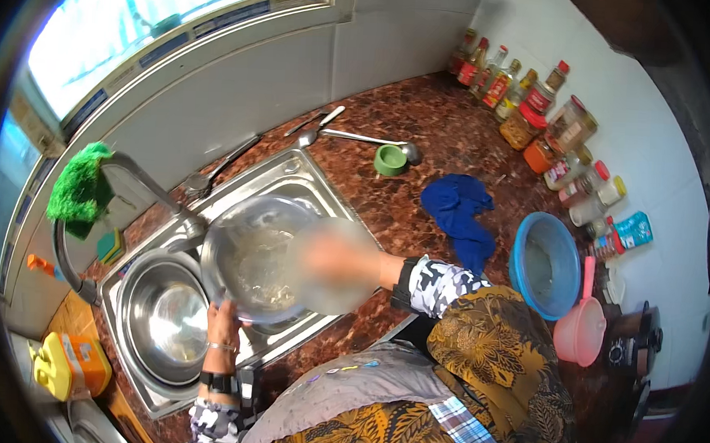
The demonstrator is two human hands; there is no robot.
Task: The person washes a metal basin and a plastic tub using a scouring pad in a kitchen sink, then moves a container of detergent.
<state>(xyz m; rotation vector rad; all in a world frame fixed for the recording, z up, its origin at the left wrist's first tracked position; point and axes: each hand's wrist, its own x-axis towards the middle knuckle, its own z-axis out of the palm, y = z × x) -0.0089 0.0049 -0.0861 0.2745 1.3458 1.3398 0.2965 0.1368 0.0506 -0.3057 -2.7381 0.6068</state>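
A wide, shiny bowl [220, 259] with cloudy water and small bits in it is over the right basin of the double steel sink [313, 172]. My left hand [222, 328] grips the near rim of this bowl, fingers curled at its edge. Over the bowl's right side, my right hand [336, 260] is smeared by a blur; its fingers and anything in them are hidden. To the left, a round steel bowl [139, 347] rests in the other basin. The faucet [154, 189] arches at the far left, with a green scrubbing mesh [81, 186] draped on it.
A green cup [390, 160], a ladle [409, 152] and a blue cloth [460, 214] lie beyond the sink. At right are a blue basin [519, 264], a pink dipper [578, 334] and several bottles [499, 87] and jars along the wall. A yellow jug [50, 366] is at left.
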